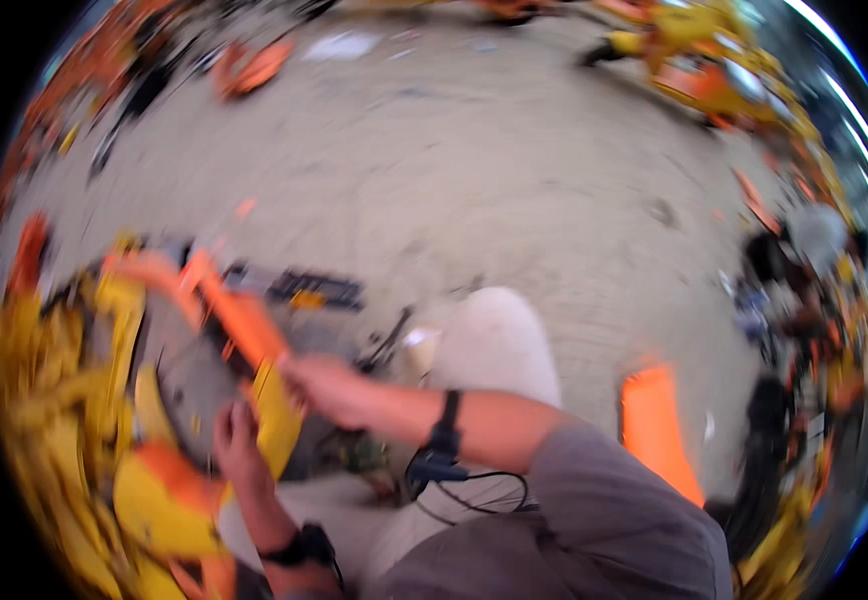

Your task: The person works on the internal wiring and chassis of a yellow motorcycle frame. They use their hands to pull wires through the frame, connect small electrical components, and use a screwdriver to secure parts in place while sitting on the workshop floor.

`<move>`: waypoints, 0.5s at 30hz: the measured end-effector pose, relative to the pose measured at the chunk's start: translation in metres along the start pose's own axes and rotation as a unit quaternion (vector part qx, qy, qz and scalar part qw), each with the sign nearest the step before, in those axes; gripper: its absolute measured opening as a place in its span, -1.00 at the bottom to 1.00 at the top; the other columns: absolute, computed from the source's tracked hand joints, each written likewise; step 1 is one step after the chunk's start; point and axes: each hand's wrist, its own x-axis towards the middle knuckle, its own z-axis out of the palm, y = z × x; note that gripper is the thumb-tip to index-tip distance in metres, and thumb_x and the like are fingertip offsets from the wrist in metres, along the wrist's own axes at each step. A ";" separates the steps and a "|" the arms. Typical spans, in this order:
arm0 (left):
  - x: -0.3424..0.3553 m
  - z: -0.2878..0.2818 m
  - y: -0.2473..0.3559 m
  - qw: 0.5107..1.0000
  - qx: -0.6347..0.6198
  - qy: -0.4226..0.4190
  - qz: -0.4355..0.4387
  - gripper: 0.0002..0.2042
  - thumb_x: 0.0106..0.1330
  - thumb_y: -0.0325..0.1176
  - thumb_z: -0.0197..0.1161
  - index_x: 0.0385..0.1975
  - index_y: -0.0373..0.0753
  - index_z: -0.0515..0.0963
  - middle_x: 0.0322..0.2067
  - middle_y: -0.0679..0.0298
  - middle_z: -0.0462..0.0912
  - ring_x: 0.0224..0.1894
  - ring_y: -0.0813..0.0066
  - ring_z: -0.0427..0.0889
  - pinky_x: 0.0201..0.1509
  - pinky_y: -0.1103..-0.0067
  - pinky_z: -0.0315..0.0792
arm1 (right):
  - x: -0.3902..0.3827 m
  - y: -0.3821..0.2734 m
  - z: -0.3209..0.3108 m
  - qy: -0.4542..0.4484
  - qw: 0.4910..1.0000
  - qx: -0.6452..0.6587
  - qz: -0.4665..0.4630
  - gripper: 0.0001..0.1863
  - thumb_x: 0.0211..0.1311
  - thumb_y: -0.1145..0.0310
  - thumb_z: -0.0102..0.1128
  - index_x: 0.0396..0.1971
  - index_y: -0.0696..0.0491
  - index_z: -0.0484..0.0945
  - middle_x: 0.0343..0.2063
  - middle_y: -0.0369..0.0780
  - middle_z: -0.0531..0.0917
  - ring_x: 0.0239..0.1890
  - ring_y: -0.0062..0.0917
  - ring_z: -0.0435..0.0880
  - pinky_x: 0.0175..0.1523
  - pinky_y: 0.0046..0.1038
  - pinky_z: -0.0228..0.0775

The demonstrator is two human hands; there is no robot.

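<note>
The picture is blurred. My right hand (319, 390) reaches across and is closed on a long orange-and-yellow piece (244, 320), where its orange and yellow parts meet. Below and left of it, my left hand (244, 445) has its fingers curled beside the yellow lower part (279, 425); what they hold, if anything, is unclear. A yellow-and-orange panel (154, 500) lies under and left of my left hand. Beyond my hands are a grey tray of tools (314, 290) and a dark tool (384, 345) on the floor.
Yellow parts (64, 420) are heaped at the left. An orange piece (654, 420) lies right of my light-trousered knee (494, 340). A yellow-and-orange assembly (694, 70) stands at the back right. Mixed parts and dark items (784, 270) crowd the right edge of the pale floor (454, 170).
</note>
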 end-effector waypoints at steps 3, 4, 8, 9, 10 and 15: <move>0.015 0.020 0.011 0.998 0.050 -0.037 -0.001 -0.79 0.33 -0.37 0.17 -0.14 -0.36 0.53 -0.39 0.38 0.51 -0.35 0.67 0.42 -0.22 0.71 0.33 | 0.004 -0.011 -0.010 -0.039 0.994 0.075 -0.066 -0.73 0.30 0.16 0.11 -0.35 0.09 0.44 -0.51 -0.28 0.51 -0.48 -0.58 0.51 -0.35 -0.54 0.35; 0.017 0.025 0.018 0.998 0.040 -0.038 0.002 -0.82 0.33 -0.39 0.17 -0.16 -0.35 0.53 -0.39 0.36 0.53 -0.34 0.65 0.45 -0.22 0.69 0.35 | -0.003 -0.019 -0.005 -0.069 0.991 0.107 -0.045 -0.77 0.29 0.23 0.13 -0.26 0.09 0.43 -0.43 -0.29 0.53 -0.45 -0.61 0.51 -0.33 -0.55 0.35; 0.014 0.031 0.021 0.988 -0.117 -0.098 0.017 -0.90 0.36 -0.43 0.14 -0.24 -0.31 0.52 -0.38 0.35 0.55 -0.35 0.63 0.49 -0.22 0.68 0.41 | -0.023 -0.013 0.022 -0.079 0.996 0.049 0.016 -0.63 0.28 0.30 0.15 -0.01 0.15 0.34 -0.28 -0.27 0.52 -0.35 -0.61 0.53 -0.30 -0.60 0.37; 0.010 0.031 0.019 0.987 -0.132 -0.090 0.015 -0.90 0.36 -0.43 0.14 -0.24 -0.31 0.52 -0.38 0.34 0.55 -0.35 0.63 0.49 -0.21 0.67 0.42 | -0.022 -0.006 0.025 -0.081 0.994 0.067 0.028 -0.57 0.27 0.32 0.16 0.05 0.17 0.29 -0.26 -0.25 0.51 -0.35 -0.59 0.53 -0.30 -0.58 0.38; 0.008 0.029 0.021 0.987 -0.129 -0.087 0.029 -0.89 0.35 -0.42 0.15 -0.25 -0.32 0.52 -0.38 0.33 0.56 -0.35 0.63 0.49 -0.18 0.67 0.43 | -0.019 -0.002 0.029 -0.083 0.994 0.069 0.031 -0.57 0.27 0.32 0.16 0.05 0.17 0.29 -0.26 -0.25 0.51 -0.35 -0.59 0.53 -0.30 -0.58 0.38; 0.000 0.033 0.010 0.990 -0.097 -0.097 0.034 -0.89 0.35 -0.43 0.15 -0.26 -0.33 0.53 -0.36 0.30 0.58 -0.34 0.61 0.51 -0.18 0.66 0.44 | -0.016 0.000 0.009 -0.002 0.996 0.084 0.013 -0.42 0.22 0.38 0.20 0.14 0.19 0.13 -0.26 -0.18 0.51 -0.31 -0.53 0.55 -0.28 -0.53 0.41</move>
